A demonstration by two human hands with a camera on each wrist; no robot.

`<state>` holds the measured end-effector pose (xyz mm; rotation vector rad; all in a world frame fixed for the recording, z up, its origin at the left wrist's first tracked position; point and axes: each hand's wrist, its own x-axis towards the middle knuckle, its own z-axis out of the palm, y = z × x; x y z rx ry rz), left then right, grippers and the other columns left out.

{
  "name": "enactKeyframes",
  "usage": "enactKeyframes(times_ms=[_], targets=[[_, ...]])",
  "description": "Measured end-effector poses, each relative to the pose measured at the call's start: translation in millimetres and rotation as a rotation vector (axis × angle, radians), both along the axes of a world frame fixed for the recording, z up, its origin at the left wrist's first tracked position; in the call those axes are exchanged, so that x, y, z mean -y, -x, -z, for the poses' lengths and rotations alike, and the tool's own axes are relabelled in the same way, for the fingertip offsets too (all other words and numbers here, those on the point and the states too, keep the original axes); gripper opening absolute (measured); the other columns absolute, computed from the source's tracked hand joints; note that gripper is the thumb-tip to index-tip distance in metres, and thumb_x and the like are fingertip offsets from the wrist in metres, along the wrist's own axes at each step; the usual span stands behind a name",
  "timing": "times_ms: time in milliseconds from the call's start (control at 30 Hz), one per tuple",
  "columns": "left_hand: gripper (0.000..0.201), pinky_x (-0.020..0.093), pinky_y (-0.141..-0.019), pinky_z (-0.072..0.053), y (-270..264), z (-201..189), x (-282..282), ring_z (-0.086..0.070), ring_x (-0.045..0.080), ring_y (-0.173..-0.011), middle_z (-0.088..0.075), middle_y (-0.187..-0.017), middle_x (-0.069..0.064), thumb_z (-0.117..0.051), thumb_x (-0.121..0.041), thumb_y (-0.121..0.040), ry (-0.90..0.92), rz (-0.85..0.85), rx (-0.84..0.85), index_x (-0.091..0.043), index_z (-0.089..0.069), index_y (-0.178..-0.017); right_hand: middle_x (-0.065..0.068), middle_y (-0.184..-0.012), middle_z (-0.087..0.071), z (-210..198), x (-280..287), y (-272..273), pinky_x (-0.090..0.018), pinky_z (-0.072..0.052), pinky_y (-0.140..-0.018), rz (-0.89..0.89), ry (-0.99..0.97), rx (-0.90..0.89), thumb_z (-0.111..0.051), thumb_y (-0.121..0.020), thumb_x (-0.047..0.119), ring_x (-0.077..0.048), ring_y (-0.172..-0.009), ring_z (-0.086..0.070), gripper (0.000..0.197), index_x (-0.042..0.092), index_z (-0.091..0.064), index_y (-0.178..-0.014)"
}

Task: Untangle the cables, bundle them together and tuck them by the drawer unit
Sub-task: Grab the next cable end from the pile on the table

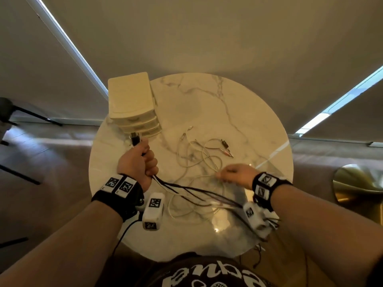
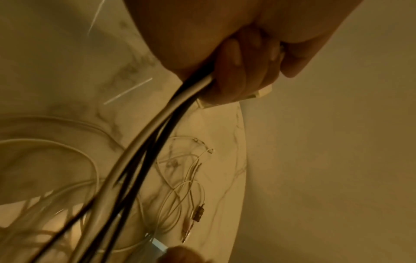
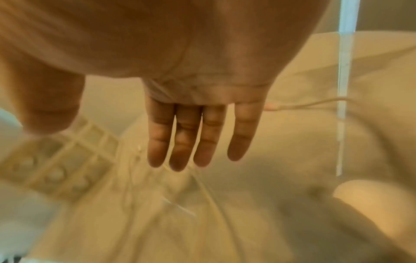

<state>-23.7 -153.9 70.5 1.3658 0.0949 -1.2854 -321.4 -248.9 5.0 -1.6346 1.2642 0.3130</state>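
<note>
On the round marble table (image 1: 238,112), the cream drawer unit (image 1: 132,102) stood at about ten o'clock, near the rim. Its drawers looked pushed in, and what they held could not be seen.

The left hand (image 1: 137,162) was clenched around a gathered bunch of dark and pale cables (image 1: 190,189), with a black plug (image 1: 135,139) sticking out of the top of the fist just in front of the unit. From the bottom of the fist the strands fanned out toward five o'clock and ran off the near edge of the table. The left wrist view showed the fingers (image 2: 234,60) wrapped fully round them.

The right hand (image 1: 236,175), at about four o'clock, had its fingers (image 3: 186,138) straight and together in the blurred wrist view, holding nothing there. The head view hinted at a thin strand near its fingertips, but contact could not be confirmed.

A loose tangle of thin white cables (image 1: 194,154) lay at the table's centre, with small connectors (image 1: 226,147) toward two o'clock, well apart from the held bunch.

The risks seemed plain. Pulling the bunch while white loops crossed under it could tighten the knots. The ends hanging over the edge might drag the lot to the floor. A tug near the unit could nudge it off the rim.
</note>
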Motion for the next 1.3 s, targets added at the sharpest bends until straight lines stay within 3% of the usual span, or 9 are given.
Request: enactKeyframes(times_ms=[167, 300, 467, 600, 733, 933, 1033, 1167, 1300], targets=[[0.035, 0.025, -0.040, -0.013, -5, 9, 5, -0.017, 0.010, -0.046, -0.026, -0.057, -0.006, -0.054, -0.031, -0.104, -0.045, 0.055, 0.053, -0.023, -0.040, -0.073, -0.003, -0.099, -0.074, 8, 58, -35, -0.035, -0.055, -0.076, 0.298, 0.313, -0.005, -0.066, -0.096, 0.037, -0.028, -0.091, -0.069, 0.008, 0.031, -0.072, -0.098], [0.033, 0.024, -0.039, -0.016, -5, 20, 5, -0.018, 0.010, -0.043, -0.027, -0.056, -0.005, -0.056, -0.026, -0.103, -0.046, 0.073, 0.065, -0.023, -0.038, -0.076, -0.012, -0.129, -0.063, 34, 68, -37, -0.036, -0.052, -0.092, 0.012, 0.350, -0.295, -0.052, -0.101, 0.021, -0.035, -0.114, -0.064, 0.040, 0.031, -0.062, -0.138], [0.031, 0.023, -0.038, -0.018, -10, 26, 7, -0.019, 0.011, -0.044, -0.028, -0.056, -0.005, -0.058, -0.024, -0.103, -0.044, 0.085, 0.070, -0.022, -0.040, -0.077, -0.010, -0.119, -0.058, 53, 64, -41, -0.039, -0.051, -0.092, -0.014, 0.391, -0.369, -0.054, -0.098, 0.025, -0.035, -0.109, -0.061, 0.027, 0.027, -0.067, -0.122], [0.031, 0.026, -0.040, -0.020, -8, 23, 14, -0.022, 0.011, -0.043, -0.028, -0.058, -0.003, -0.054, -0.019, -0.103, -0.005, 0.072, 0.013, -0.020, -0.038, -0.076, -0.005, -0.096, -0.063, 23, 75, -55, -0.032, -0.045, -0.076, 0.387, 0.436, -0.064, -0.060, -0.094, 0.030, -0.031, -0.090, -0.061, 0.010, 0.021, -0.064, -0.095], [0.022, 0.027, -0.044, -0.023, 5, 14, 21, -0.023, 0.013, -0.048, -0.030, -0.061, -0.002, -0.047, -0.016, -0.099, 0.045, 0.045, -0.072, -0.017, -0.043, -0.078, 0.000, -0.102, -0.074, -39, 94, -82, -0.046, -0.060, -0.089, 0.762, 0.380, 0.455, -0.059, -0.099, 0.039, -0.022, -0.094, -0.072, 0.027, 0.016, -0.059, -0.113], [0.030, 0.030, -0.051, -0.022, 21, -7, 23, -0.022, 0.015, -0.051, -0.029, -0.062, -0.001, -0.032, -0.029, -0.100, 0.121, 0.113, -0.104, -0.017, -0.046, -0.077, -0.008, -0.076, -0.068, -166, 96, -116, -0.044, -0.062, -0.073, 0.759, 0.391, 1.110, -0.055, -0.106, 0.026, -0.023, -0.069, -0.067, 0.011, 0.015, -0.055, -0.104], [0.037, 0.031, -0.054, -0.022, 26, -14, 19, -0.025, 0.014, -0.051, -0.030, -0.063, -0.001, -0.027, -0.033, -0.103, 0.139, 0.136, -0.075, -0.013, -0.053, -0.086, -0.004, -0.069, -0.060, -182, 86, -119, -0.036, -0.055, -0.062, 0.644, 0.417, 1.054, -0.051, -0.107, 0.031, -0.018, -0.062, -0.057, 0.023, 0.011, -0.061, -0.099], [0.040, 0.030, -0.052, -0.027, 34, -16, 13, -0.028, 0.014, -0.050, -0.033, -0.062, 0.000, -0.026, -0.032, -0.110, 0.157, 0.125, -0.018, -0.010, -0.055, -0.094, 0.003, -0.067, -0.051, -143, 62, -113, -0.035, -0.040, -0.064, 0.319, 0.427, 0.449, -0.036, -0.108, 0.052, -0.013, -0.058, -0.047, 0.050, 0.018, -0.068, -0.091], [0.031, 0.032, -0.056, -0.039, 39, -20, 10, -0.039, 0.016, -0.053, -0.042, -0.065, 0.001, -0.033, -0.027, -0.111, 0.193, 0.115, 0.064, -0.012, -0.053, -0.092, -0.001, -0.069, -0.047, -170, 54, -104, -0.035, -0.037, -0.059, 0.452, 0.312, 0.946, -0.034, -0.110, 0.036, -0.017, -0.061, -0.041, 0.041, 0.015, -0.068, -0.100]])
